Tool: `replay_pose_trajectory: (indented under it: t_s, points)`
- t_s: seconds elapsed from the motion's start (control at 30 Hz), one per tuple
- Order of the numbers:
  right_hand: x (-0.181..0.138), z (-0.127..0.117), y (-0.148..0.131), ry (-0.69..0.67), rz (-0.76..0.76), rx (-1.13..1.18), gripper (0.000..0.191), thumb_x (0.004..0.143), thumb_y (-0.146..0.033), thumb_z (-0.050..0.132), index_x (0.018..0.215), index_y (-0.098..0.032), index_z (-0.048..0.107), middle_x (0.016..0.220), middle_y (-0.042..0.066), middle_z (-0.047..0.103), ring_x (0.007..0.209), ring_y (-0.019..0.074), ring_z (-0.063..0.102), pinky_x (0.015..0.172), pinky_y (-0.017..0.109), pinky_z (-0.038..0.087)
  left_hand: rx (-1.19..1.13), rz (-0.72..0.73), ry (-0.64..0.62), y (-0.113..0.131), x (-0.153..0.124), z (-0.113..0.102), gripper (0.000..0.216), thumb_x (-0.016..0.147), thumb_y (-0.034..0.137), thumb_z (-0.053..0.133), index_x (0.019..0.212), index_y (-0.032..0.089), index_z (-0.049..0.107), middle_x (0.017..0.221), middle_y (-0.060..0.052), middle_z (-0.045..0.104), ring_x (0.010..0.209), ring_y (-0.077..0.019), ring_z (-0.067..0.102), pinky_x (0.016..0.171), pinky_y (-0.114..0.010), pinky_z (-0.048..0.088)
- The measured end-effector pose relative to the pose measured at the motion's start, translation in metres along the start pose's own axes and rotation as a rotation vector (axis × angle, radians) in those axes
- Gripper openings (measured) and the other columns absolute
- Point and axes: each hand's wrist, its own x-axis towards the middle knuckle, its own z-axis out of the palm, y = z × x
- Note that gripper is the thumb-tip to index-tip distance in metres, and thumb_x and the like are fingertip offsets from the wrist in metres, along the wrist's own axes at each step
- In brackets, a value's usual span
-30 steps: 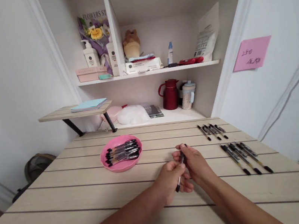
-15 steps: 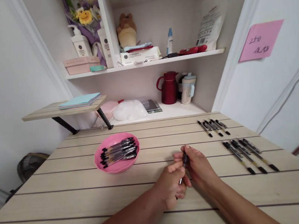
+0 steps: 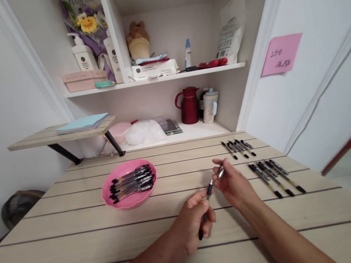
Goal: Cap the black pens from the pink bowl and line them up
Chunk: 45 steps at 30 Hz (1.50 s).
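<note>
So the pen is up in the air over the middle of the table, slanting away from the person; the left hand has its fingers curled closed around the barrel, probably that low so the grip and metal tip stick out free; the right hand is partly curled, thumb and fingertips pinching what looks like the cap, in line with the tip, I'd guess to keep the two ends matched up; can't tell if they touch; off to the left there's a pink bowl with a bunch of pens inside, likely so they don't roll; over on the right, near pens and far pens lie in two slanted rows, spaced apart, maybe for easy counting
</note>
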Motion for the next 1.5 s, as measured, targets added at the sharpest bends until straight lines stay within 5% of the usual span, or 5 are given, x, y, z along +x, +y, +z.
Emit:
replay_pose_trajectory:
  t_s: [0.2, 0.5, 0.8, 1.07, 1.5]
  points:
    - [-0.002, 0.007, 0.013, 0.017, 0.055, -0.422, 0.037, 0.07, -0.046, 0.057, 0.089, -0.015, 0.057, 0.05, -0.006, 0.05, 0.032, 0.0027, 0.034, 0.032, 0.016, 0.023, 0.0, 0.01, 0.048, 0.001, 0.001, 0.001, 0.049, 0.074, 0.044, 0.054, 0.115, 0.02, 0.044, 0.057, 0.007, 0.048, 0.031, -0.0014, 0.029, 0.034, -0.018, 0.021]
    - [-0.004, -0.016, -0.008, -0.128, 0.031, -0.935, 0.019, 0.064, -0.031, 0.06, 0.077, -0.018, 0.056, 0.043, -0.008, 0.049, 0.036, 0.0083, 0.045, 0.036, 0.019, 0.029, -0.009, 0.025, 0.048, -0.001, 0.001, 0.0, 0.051, 0.076, 0.043, 0.052, 0.12, 0.02, 0.041, 0.059, 0.006, 0.049, 0.032, -0.0016, 0.03, 0.034, -0.018, 0.02]
    - [0.052, -0.055, -0.044, 0.06, -0.126, -1.727, 0.026, 0.072, -0.033, 0.052, 0.093, -0.02, 0.06, 0.071, 0.001, 0.066, 0.063, 0.0133, 0.06, 0.056, 0.022, 0.04, -0.027, 0.016, 0.074, -0.002, 0.002, 0.002, 0.052, 0.075, 0.043, 0.053, 0.12, 0.02, 0.042, 0.057, 0.006, 0.049, 0.03, -0.0016, 0.029, 0.033, -0.018, 0.019]
    - [0.123, -0.051, -0.063, 0.198, -0.102, -1.977, 0.024, 0.072, -0.033, 0.051, 0.084, -0.018, 0.066, 0.091, 0.011, 0.066, 0.087, 0.025, 0.06, 0.066, 0.03, 0.041, -0.066, 0.02, 0.079, -0.006, 0.004, -0.001, 0.049, 0.077, 0.042, 0.051, 0.119, 0.019, 0.043, 0.058, 0.005, 0.05, 0.03, -0.0013, 0.03, 0.032, -0.017, 0.02]
    - [0.161, -0.047, -0.038, 0.122, -0.092, -2.156, 0.024, 0.075, -0.02, 0.05, 0.092, -0.009, 0.063, 0.1, 0.021, 0.062, 0.093, 0.0269, 0.06, 0.074, 0.033, 0.042, -0.115, 0.01, 0.042, -0.011, 0.011, -0.006, 0.055, 0.073, 0.041, 0.055, 0.12, 0.016, 0.041, 0.053, 0.005, 0.052, 0.027, -0.0027, 0.032, 0.028, -0.016, 0.023]
